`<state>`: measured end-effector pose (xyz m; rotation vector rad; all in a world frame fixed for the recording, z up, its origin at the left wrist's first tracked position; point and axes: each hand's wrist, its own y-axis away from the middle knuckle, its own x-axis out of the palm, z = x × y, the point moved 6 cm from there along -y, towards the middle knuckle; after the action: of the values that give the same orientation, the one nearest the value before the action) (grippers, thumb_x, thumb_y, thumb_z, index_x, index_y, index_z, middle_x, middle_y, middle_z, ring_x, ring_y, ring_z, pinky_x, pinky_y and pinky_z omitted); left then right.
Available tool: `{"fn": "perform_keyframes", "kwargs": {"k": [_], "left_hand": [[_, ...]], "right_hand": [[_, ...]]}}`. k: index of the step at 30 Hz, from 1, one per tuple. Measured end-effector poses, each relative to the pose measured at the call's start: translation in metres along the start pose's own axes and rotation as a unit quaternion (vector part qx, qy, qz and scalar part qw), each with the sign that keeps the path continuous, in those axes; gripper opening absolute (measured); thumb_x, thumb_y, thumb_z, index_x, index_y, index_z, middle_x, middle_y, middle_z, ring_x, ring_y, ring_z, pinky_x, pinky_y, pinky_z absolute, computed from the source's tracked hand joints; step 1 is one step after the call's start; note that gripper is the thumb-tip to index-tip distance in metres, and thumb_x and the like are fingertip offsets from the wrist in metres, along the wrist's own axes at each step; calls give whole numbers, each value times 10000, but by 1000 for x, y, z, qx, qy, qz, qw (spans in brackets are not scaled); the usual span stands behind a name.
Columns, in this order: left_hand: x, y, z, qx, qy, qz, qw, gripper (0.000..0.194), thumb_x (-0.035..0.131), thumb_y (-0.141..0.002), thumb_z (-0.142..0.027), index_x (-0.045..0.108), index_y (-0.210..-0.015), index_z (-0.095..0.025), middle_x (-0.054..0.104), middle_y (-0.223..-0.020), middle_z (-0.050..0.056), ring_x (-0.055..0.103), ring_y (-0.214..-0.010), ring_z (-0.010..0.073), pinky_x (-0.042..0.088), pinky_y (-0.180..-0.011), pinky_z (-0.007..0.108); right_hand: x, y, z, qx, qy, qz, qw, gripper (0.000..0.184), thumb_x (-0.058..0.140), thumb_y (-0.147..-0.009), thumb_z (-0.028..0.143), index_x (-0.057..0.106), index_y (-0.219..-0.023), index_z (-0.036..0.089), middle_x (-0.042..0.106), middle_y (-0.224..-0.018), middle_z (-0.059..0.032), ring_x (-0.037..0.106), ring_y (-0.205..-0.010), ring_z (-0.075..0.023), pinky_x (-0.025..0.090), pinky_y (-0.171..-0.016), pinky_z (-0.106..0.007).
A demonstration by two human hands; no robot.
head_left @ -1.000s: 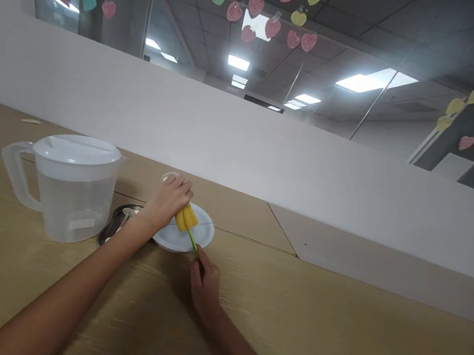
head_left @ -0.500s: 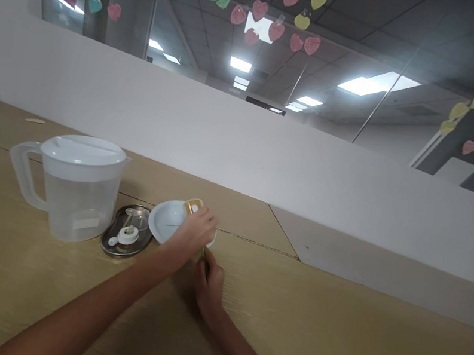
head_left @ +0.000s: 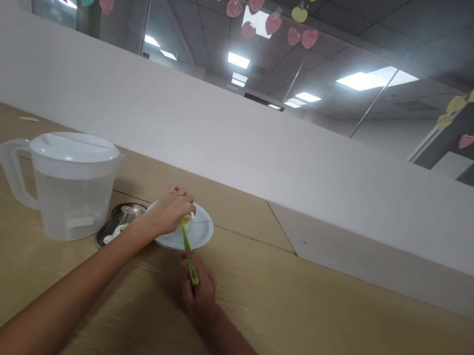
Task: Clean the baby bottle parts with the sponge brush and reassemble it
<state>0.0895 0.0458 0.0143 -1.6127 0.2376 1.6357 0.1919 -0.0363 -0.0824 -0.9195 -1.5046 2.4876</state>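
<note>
My left hand [head_left: 170, 213] curls from above round a small jar-like container [head_left: 187, 220], mostly hidden by the fingers, its round mouth turned toward me. Beneath it lies a shallow white dish [head_left: 200, 239]. With my right hand [head_left: 200, 289] I grip a slim green tool [head_left: 186, 243] by its handle, which has a hole near the end. The tool's far tip reaches the container's mouth, where its shape cannot be made out. Left of the dish, partly behind my left forearm, a small metal tray [head_left: 103, 232] carries a white ring-shaped cap [head_left: 120, 229] and clear pieces.
A lidded translucent pitcher [head_left: 70, 198] with a handle stands on the wooden table [head_left: 328, 338], left of the tray. Behind the table rises a white wall [head_left: 223, 151] below a window with heart-shaped notes. A flat scrap [head_left: 28, 119] lies at the back left.
My left hand has moved left and turned the container's mouth toward me. The green tool, mostly hidden before, now shows between my hands. The view has shifted slightly.
</note>
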Motion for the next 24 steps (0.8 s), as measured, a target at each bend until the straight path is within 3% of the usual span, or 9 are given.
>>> {"fn": "perform_keyframes", "kwargs": {"k": [5,13,16,20,24], "left_hand": [[5,-1,-15,56,23,33,998,360,537,-649,-15,652,-901,-244,612,-913,58,498,-931,218,320,-840,379],[4,2,20,-6,41,17,999,421,635,-590,-78,632,-972,-254,608,-971,50,509,-947,225,329,-825,371],[-3,2,19,1,27,-19,999,348,597,-666,-97,629,-971,-261,610,-991,51,508,-956,220,331,-806,364],[-15,2,19,-4,-41,-117,992,320,462,-792,-89,593,-1036,-250,600,-1074,57,482,-1015,236,330,-828,390],[-16,6,22,-17,-94,-169,981,346,390,-830,-71,577,-1061,-248,590,-1126,48,461,-1064,253,299,-905,439]], "right_hand": [[-4,-3,-1,-6,4,-6,1000,298,417,-844,150,550,-1108,186,674,-947,-81,644,-852,-149,516,-754,-260],[-11,-16,43,-120,59,19,991,340,429,-884,198,495,-1217,184,675,-695,-37,614,-578,-129,458,-538,-229],[-13,-17,63,-155,64,12,986,331,481,-871,197,489,-1200,172,655,-652,-20,594,-538,-117,450,-535,-227],[-28,-25,85,-187,21,-50,981,244,518,-848,204,533,-1089,167,635,-623,-17,567,-506,-117,448,-508,-230],[-46,-38,83,-123,-11,-108,986,159,513,-821,179,566,-969,196,613,-624,-12,559,-519,-120,451,-499,-235]]}}
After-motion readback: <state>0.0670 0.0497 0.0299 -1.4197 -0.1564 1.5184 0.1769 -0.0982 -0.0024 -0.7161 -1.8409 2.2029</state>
